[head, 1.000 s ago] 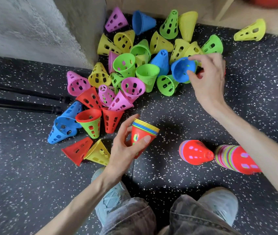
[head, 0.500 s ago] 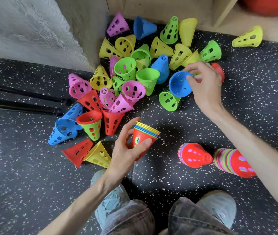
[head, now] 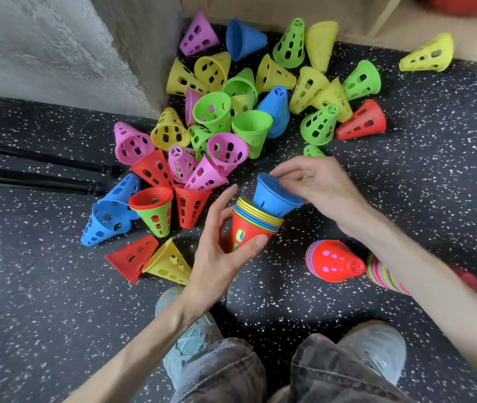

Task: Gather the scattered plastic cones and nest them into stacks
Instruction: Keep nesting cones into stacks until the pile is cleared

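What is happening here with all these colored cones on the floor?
A person is gathering plastic cones into nested stacks. The left hand holds a small stack with a red cone outermost, its open end up. The right hand grips a blue cone and lowers it into that stack; it is only partly in. Two finished stacks lie on the speckled floor nearby, and many loose cones remain.

The right hand covers the rim of the blue cone and most of a green cone behind it. The right forearm hides part of the striped stack. A red object is cut off by the top edge; its identity cannot be determined.
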